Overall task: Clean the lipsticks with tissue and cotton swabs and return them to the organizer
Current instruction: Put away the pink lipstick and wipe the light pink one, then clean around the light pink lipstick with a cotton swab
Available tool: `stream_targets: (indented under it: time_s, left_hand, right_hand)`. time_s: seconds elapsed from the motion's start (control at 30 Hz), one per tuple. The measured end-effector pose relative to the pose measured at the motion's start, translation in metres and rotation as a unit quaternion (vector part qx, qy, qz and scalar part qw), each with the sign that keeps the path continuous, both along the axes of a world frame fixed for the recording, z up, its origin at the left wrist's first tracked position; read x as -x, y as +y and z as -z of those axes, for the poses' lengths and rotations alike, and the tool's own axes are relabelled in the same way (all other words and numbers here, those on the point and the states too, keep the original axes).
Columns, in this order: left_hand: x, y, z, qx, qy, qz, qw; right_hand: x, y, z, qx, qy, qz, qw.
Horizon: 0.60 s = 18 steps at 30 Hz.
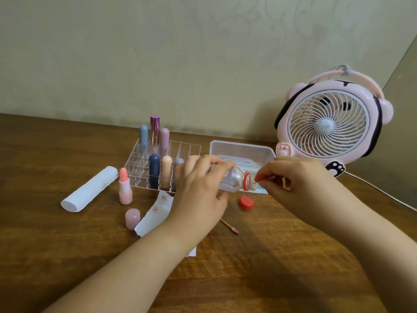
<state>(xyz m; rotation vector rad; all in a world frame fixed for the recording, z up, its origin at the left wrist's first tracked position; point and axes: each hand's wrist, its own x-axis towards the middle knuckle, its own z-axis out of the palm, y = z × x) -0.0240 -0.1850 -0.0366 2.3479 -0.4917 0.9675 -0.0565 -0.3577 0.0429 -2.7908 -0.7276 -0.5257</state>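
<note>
1. Lipstick (124, 186) stands uncapped on the desk (270, 256), beside the organizer (158, 163); its cap (132, 218) lies near a stained tissue (155, 213).
2. Left hand (198, 195) grips a tilted bottle (234, 178); right hand (291, 177) pinches a swab (258, 181) at its mouth.
3. Judging so, cleaning is midway; recapping and returning remain.

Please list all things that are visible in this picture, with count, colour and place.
organizer: 1, clear, table back
capped lipsticks: 6, mixed colours, in organizer
open lipstick: 1, pink, left of organizer
lipstick cap: 1, pink, table front
tissue roll: 1, white, left
stained tissue: 1, white, by left wrist
used swab: 1, pink tip, table
bottle: 1, clear, tilted
bottle cap: 1, red, table
box: 1, clear, behind hands
fan: 1, pink, right
left hand: holds bottle
right hand: pinches swab at bottle mouth
</note>
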Motion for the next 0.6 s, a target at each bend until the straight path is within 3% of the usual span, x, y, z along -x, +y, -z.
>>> stream_targets:
  time_s: [0.43,0.6]
  left_hand:
    - [-0.004,-0.003,0.007,0.049,0.035,0.013,0.998]
    - [0.004,-0.006,-0.002,0.135,0.169,0.078,0.973]
  right_hand:
    - [0.003,-0.002,0.005,0.008,-0.034,0.039,0.999]
    - [0.009,-0.006,0.0,-0.042,-0.06,0.078,0.994]
